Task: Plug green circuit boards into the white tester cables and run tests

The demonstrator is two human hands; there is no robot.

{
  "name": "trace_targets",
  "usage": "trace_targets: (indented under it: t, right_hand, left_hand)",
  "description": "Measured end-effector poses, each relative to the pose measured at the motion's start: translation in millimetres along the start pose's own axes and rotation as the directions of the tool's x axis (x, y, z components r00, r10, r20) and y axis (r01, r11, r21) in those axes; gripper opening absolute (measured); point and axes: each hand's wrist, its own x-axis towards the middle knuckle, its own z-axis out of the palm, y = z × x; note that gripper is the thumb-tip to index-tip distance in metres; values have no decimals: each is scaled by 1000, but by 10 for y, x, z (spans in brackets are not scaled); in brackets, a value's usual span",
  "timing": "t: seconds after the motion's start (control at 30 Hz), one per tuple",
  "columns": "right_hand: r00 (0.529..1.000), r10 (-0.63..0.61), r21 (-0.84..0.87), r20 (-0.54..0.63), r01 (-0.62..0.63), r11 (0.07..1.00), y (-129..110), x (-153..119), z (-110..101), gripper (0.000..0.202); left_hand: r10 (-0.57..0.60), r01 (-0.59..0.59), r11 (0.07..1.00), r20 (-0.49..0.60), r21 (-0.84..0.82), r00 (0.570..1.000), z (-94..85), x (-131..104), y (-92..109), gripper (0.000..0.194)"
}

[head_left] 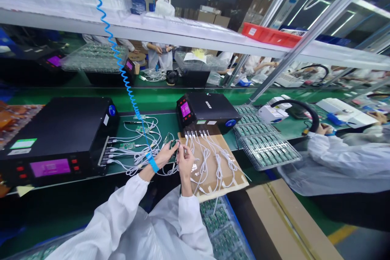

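Resting between the two hands, a small green board (173, 145) lies at the fingertips of the left hand (164, 155), whose thumb and fingers are closed on it. The right hand (185, 159) meets it at its right end, thumb and forefinger pressed together; whether they pinch the board or a plug is too small to tell. Around the left wrist sits a blue band (152, 163). Just left, white cables (143, 157) tangle among other boards, leading to a black tester (61, 134). Beyond the right hand, a second tester (210, 107) stands at the far edge of a cardboard sheet (211, 172) strewn with more cables. Farther right are a tray (278, 164) of boards and a co-worker's sleeve (344, 154).
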Motion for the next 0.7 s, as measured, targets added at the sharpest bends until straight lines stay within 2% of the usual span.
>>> trace_targets:
  t: [0.2,0.37,0.53,0.7]
  right_hand:
    - [1000,3,13,-8,-3,1000,30,70,-29,44]
    - [998,60,-22,10,-60,998,-1,120,-72,47]
    - [996,29,20,-81,-28,999,49,81,-88,41]
    - [989,109,-3,-98,-110,994,163,100,-91,50]
  left_hand:
    - [13,-12,1000,-46,23,999,-14,78,-16,56]
    - [26,-22,999,-103,35,994,-34,160,17,44]
    - [40,-31,998,-195,51,980,-111,249,43,31]
    - [4,17,996,-246,84,969,-237,236,65,35]
